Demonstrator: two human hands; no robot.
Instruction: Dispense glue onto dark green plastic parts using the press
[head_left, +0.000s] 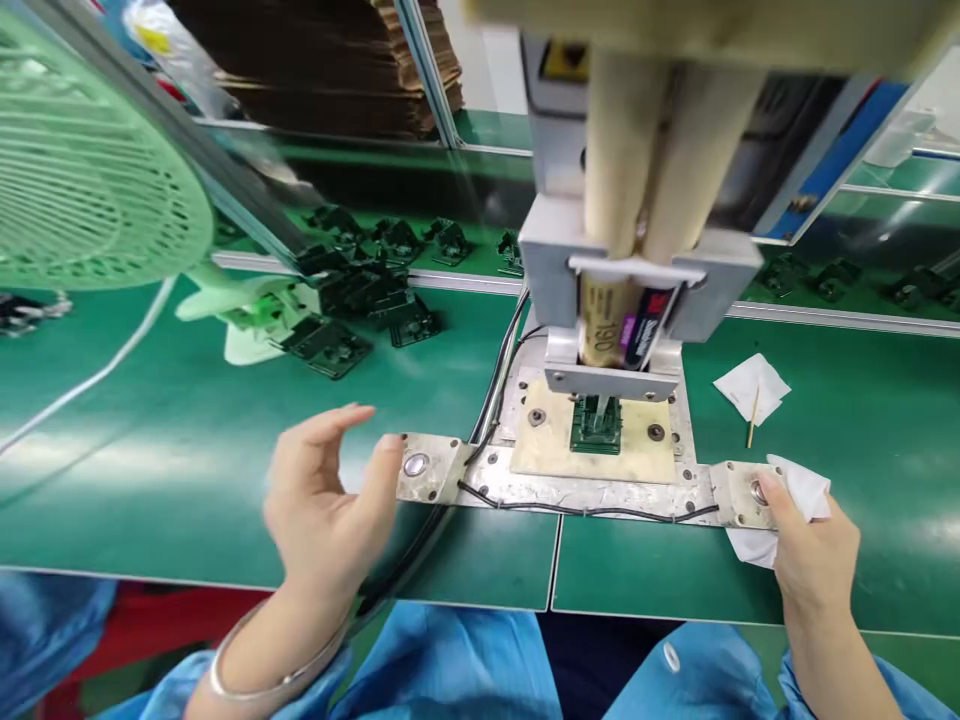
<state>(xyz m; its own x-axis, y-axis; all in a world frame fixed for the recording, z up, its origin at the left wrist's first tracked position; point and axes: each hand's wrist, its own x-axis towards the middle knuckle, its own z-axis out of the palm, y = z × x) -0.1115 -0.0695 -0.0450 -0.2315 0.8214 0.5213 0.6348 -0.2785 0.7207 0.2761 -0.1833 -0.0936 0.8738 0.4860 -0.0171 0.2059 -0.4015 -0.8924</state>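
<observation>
My left hand (330, 500) is open, fingers and thumb apart, with the thumb tip beside the left push button (415, 465) on the metal base. The thumb of my right hand (816, 550) rests on the right push button (757, 490). A crumpled white wipe (806, 488) is held under the curled fingers of that hand, partly hidden. Between the buttons, a small dark green part (596, 428) sits on a cream fixture plate (525, 455). A glue dispenser (615, 320) with a twin cartridge stands over it, its nozzle tip reaching down to the part.
A green fan (97, 180) stands at the left beside a pile of dark green parts (360, 290). More parts lie along the line behind. On the right, a wooden stick (753, 415) lies on a folded white wipe (761, 385). Black cables (502, 370) run along the base's left side.
</observation>
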